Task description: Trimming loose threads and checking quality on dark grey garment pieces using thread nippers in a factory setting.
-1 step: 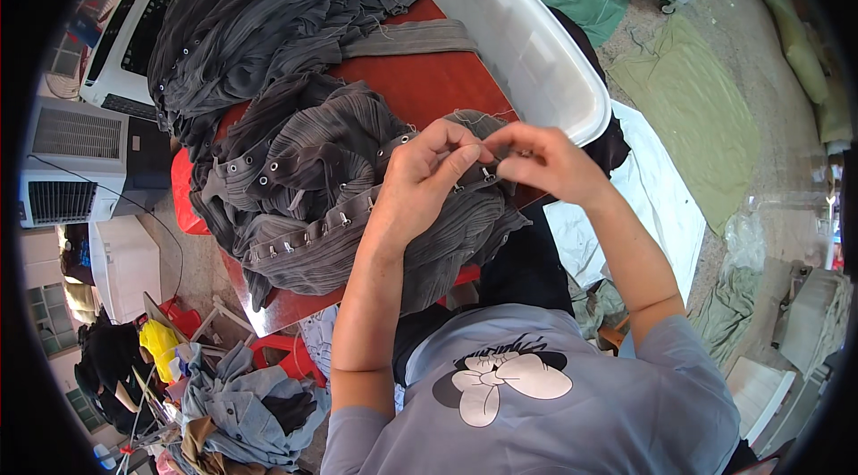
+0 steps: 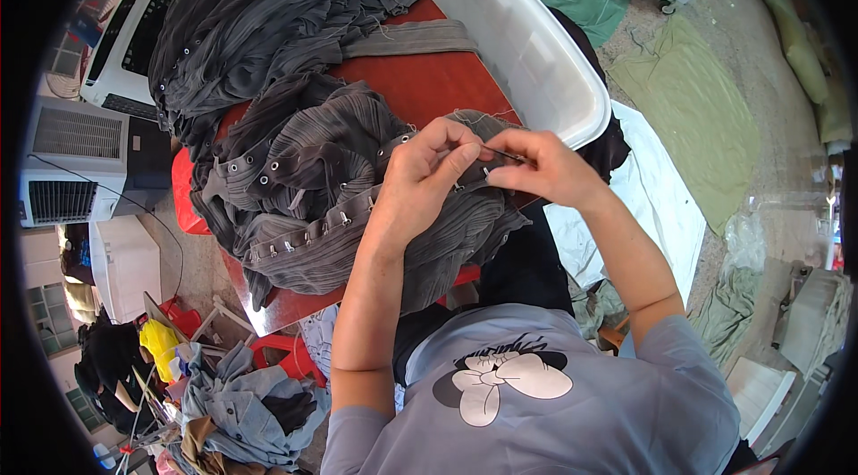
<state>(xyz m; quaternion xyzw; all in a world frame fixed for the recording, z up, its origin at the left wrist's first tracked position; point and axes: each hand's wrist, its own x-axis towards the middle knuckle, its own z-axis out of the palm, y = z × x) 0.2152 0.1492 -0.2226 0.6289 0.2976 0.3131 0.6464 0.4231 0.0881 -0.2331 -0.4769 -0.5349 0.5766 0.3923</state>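
Left hand (image 2: 424, 176) is pinching closed, contents hidden; half-curled right hand (image 2: 552, 171) is holding thin dark item (image 2: 506, 154), sloping down rightward. Grey hook strip (image 2: 327, 226) is rising rightward.

the thin dark item (image 2: 507, 154) at the right hand (image 2: 547, 169) is too small to tell. the left hand (image 2: 427, 173) hides part of the grey pleated cloth (image 2: 447, 238). the top edge cuts off the white tub (image 2: 547, 50); the bottom edge crops the grey shirt (image 2: 617, 399).
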